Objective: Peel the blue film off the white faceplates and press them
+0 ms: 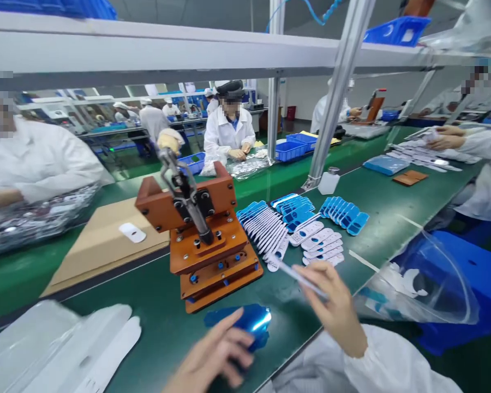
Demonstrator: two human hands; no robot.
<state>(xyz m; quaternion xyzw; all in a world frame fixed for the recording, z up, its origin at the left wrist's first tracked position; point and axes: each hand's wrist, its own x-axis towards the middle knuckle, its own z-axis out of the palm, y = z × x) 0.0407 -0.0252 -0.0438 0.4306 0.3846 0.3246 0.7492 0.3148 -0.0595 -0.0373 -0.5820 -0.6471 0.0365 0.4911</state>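
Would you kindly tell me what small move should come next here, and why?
Probably the left hand should grasp the shiny blue sheet: its fingers are spread right over it, though whether they touch is unclear, while the right hand is already occupied with a thin white panel.

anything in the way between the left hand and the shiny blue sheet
Nothing visible: the left hand is right at the blue sheet, covering part of it from this view, though contact can't be made out. The orange fixture stands just beyond the sheet, not between them.
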